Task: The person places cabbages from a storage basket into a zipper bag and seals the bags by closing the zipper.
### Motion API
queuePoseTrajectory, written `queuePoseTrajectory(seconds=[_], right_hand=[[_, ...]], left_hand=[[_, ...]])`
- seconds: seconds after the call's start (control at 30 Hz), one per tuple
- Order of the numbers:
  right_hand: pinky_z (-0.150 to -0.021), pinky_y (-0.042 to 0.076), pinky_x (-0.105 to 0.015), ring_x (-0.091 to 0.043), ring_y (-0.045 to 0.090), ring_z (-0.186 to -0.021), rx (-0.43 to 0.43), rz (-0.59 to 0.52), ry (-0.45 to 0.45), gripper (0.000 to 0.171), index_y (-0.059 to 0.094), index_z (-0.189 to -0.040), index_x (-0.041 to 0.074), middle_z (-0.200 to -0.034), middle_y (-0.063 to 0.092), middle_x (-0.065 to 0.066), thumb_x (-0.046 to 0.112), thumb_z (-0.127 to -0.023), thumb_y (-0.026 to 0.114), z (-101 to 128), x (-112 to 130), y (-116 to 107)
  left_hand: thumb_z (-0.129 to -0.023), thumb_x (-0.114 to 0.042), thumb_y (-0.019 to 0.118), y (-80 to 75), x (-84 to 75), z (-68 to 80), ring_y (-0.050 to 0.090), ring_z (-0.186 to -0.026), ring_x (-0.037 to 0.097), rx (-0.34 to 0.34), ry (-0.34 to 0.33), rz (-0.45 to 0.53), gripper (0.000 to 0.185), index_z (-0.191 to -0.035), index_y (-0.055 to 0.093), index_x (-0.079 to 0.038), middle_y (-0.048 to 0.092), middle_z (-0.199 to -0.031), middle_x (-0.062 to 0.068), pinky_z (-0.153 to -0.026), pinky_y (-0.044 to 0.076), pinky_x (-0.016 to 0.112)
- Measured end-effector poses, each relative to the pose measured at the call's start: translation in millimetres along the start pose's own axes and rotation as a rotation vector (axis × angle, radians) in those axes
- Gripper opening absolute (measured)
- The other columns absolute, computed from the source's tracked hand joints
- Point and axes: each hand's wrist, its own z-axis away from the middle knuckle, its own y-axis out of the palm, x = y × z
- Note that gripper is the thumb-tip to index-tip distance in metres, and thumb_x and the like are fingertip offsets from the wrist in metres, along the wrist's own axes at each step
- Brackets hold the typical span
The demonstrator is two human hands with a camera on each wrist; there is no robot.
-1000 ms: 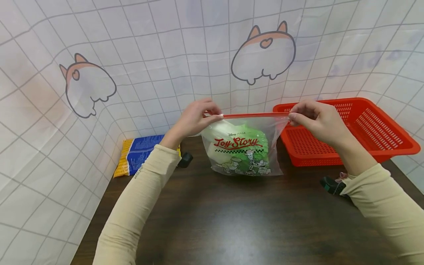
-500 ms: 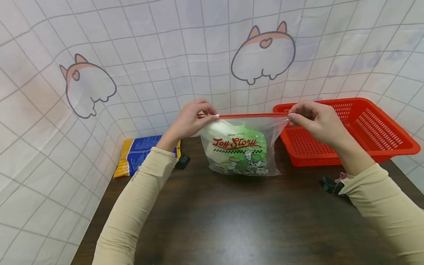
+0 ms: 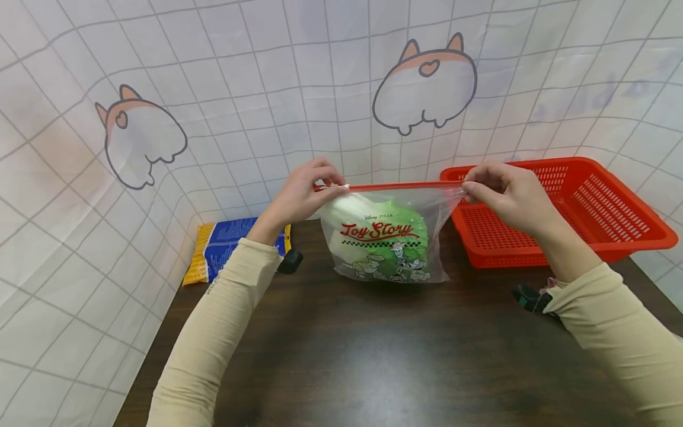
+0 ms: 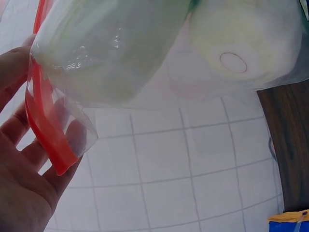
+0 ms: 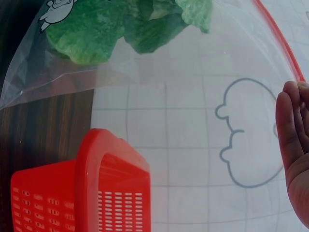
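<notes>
- Where the dark wooden table (image 3: 373,367) lies nearest the viewer, two beige sleeves reach forward over it.
- The left hand (image 3: 301,196) pinches the left end of the red zip strip (image 3: 400,186), fingers curled round it.
- The right hand (image 3: 507,193) pinches the strip's right end.
- The Toy Story zip bag (image 3: 386,237) hangs between them, its bottom resting on the table, with napa cabbage (image 3: 411,228) inside.
- Just right stands a red plastic basket (image 3: 597,207); a blue-and-yellow packet (image 3: 224,246) lies at the far left.
- Behind hangs a gridded curtain (image 3: 267,89).

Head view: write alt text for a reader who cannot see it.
Two hands, left hand and right hand, pinch the ends of the red zip strip of a clear printed bag holding green cabbage, standing on a dark table. A red basket sits right; a blue-yellow packet left.
</notes>
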Motion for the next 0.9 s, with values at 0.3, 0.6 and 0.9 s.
queuePoseTrajectory(seconds=[0.3,0.6,0.9], right_hand=[[-0.072,0.050,-0.014,-0.013,0.063,-0.080,-0.009,-0.114,0.018,0.019,0.066,-0.105,0.009,-0.089,0.067,-0.006,0.025,-0.096,0.064,-1,-3,2],[-0.074,0.050,-0.016,-0.020,0.061,-0.086,-0.006,-0.209,0.023,0.021,0.063,-0.109,0.007,-0.094,0.064,-0.006,0.024,-0.097,0.063,-2,-5,6],[-0.077,0.052,-0.021,-0.022,0.062,-0.080,0.046,-0.378,-0.027,0.014,0.062,-0.104,0.001,-0.086,0.063,-0.010,0.012,-0.097,0.061,7,-1,3]], left_hand=[[-0.093,-0.024,0.069,3.0,3.7,4.9,0.054,-0.091,0.016,-0.037,0.023,-0.004,0.014,-0.096,0.074,-0.011,0.062,-0.099,0.000,-0.076,0.047,0.033],[-0.091,-0.017,0.071,4.2,7.6,10.8,0.054,-0.085,0.015,-0.079,0.105,0.052,0.010,-0.096,0.076,-0.010,0.064,-0.094,-0.001,-0.072,0.047,0.031],[-0.090,-0.011,0.072,-3.8,-3.3,27.7,0.056,-0.081,0.012,-0.005,0.208,0.114,0.005,-0.094,0.074,-0.009,0.066,-0.090,-0.002,-0.071,0.051,0.028]])
